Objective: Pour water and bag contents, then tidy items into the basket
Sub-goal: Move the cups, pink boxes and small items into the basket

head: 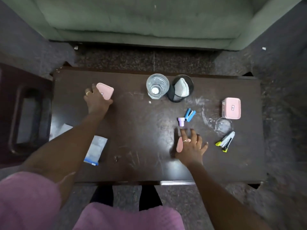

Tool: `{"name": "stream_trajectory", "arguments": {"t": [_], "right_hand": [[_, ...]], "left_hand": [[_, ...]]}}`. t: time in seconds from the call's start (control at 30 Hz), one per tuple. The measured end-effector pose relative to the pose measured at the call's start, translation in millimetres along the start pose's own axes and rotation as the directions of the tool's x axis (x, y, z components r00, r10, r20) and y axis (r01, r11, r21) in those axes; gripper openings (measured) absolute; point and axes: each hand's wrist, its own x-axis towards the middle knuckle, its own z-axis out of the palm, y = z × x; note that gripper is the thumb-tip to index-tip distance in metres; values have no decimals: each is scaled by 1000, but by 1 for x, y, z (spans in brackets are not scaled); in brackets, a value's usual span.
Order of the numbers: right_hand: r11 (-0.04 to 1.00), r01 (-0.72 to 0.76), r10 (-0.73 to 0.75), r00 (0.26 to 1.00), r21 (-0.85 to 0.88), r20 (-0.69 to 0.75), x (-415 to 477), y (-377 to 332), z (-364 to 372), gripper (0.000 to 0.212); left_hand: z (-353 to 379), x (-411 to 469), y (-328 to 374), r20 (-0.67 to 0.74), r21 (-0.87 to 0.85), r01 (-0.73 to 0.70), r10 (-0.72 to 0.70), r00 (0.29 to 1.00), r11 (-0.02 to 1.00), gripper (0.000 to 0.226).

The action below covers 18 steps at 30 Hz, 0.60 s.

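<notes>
While the left hand (97, 101) reaches far to the left of the glass (157, 85), its fingers are curled round a pink lidded box (105, 90), holding it tilted at the table (142, 146); whether the box touches the table cannot be told; the right hand (191, 147) lies nearer the person than the glass and a little to its right, fingers spread flat over the dark tabletop, with a small pink oblong thing (179, 144) against its thumb side; it clamps nothing that can be seen. The glass stands upright at the far edge of the table, clear, with water in it and a white round thing at the bottom; touching its right side stands a black mesh basket (180, 90), with a folded white bag (181, 87) inside it. Nearer than the basket lie a blue stapler (190, 115) and, just beside it, a small lilac cup (181, 122); the right hand's fingertips stop just short of that cup. Well to the right of the glass sits a second pink box (231, 108), closed and flat; nearer the person than that box are a clear round lid (223, 126) and a grey and yellow stapler (226, 142). To the near left of the glass, by the left forearm, lies a clear zip bag (96, 150) with a blue strip at its near end.
</notes>
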Motion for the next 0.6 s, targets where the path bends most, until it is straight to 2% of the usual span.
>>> {"name": "stream_trajectory", "arguments": {"t": [0.13,0.23,0.4,0.6], "right_hand": [[999,-25,21,994,34,107,0,10,2,94],[993,-28,17,996,113,91,4,6,1,80],[979,74,-81,996,190,29,5,-27,-3,76],[940,268,-267,963,210,-34,7,-111,-13,73]], "left_hand": [[11,-27,14,5,-125,22,-22,1000,992,83],[17,-47,22,31,-209,0,6,1000,978,78],[16,-78,19,76,-302,28,-5,997,953,72],[-14,-86,-23,43,-346,71,-60,997,936,77]]}}
